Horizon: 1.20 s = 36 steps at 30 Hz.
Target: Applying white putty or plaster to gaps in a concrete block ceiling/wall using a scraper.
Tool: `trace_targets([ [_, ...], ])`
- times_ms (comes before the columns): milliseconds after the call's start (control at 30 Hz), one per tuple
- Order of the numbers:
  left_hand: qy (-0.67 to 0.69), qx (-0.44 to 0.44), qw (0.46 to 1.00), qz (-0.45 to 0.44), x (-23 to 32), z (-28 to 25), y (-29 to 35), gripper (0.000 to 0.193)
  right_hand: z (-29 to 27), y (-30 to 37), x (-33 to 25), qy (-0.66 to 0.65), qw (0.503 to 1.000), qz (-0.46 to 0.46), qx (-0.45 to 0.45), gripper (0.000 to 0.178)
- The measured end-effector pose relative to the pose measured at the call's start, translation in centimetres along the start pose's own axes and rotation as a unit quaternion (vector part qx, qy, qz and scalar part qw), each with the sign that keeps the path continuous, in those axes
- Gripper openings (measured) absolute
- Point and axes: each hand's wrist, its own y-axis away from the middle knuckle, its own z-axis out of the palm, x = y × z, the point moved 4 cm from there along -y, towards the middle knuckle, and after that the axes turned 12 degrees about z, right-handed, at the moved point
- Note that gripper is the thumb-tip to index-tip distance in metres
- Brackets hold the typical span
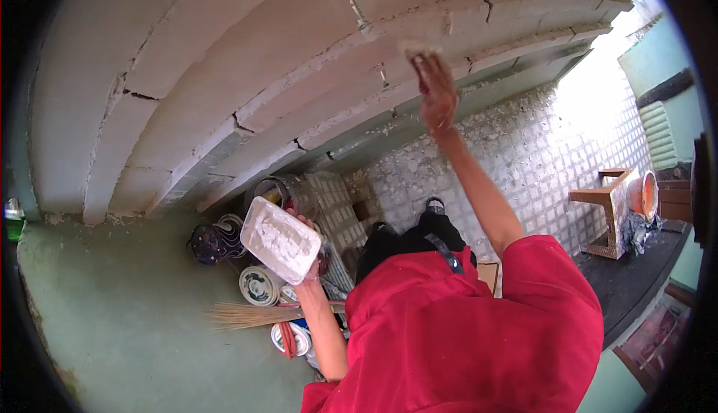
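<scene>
My left hand [310, 275] is closed round a white rectangular tub [252, 242], held tilted in front of me. White paste [283, 238] coats the inside of the tub. My right arm reaches forward to the block wall [314, 69], where white filler runs along the joints and some dark cracks show. At the wall, my right hand [437, 97] is closed and blurred by motion. A pale thing at its fingertips is too smeared to name.
Buckets [260, 286], a dark bag [213, 245] and a straw broom [250, 314] crowd the floor at my left. The tiled floor [516, 144] is spotted white. A wooden stool [617, 211] and an orange-lined bucket [642, 194] stand on a dark surface at right.
</scene>
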Motion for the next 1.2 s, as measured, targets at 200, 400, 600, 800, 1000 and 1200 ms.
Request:
trace_targets([
  [200,-0.007,-0.005,1.000,-0.003,-7.8,0.7,0.5,0.053,1.0,-2.8,12.7,0.138,0.986,-0.095,-0.029,0.054],
  [400,-0.006,0.014,1.000,0.012,-11.3,1.7,0.7,0.053,0.9,-1.0,16.6,0.127,0.986,-0.075,-0.077,0.053],
  [600,-0.038,0.036,0.998,0.034,-12.5,4.2,0.5,0.052,-2.8,-2.7,13.9,0.016,1.000,0.010,-0.016,0.050],
  [800,-0.046,0.023,0.998,0.048,-13.4,6.8,-1.3,0.052,0.8,-6.2,11.6,0.018,0.998,0.060,0.015,0.051],
  [1000,-0.007,0.043,0.998,0.036,-12.3,6.5,-2.0,0.058,-0.3,-4.1,11.8,-0.179,0.933,0.309,0.036,0.052],
  [1200,-0.017,0.037,0.999,0.022,-11.7,7.3,-2.9,0.051,3.5,-6.0,6.6,-0.112,0.951,0.288,0.026,0.059],
])
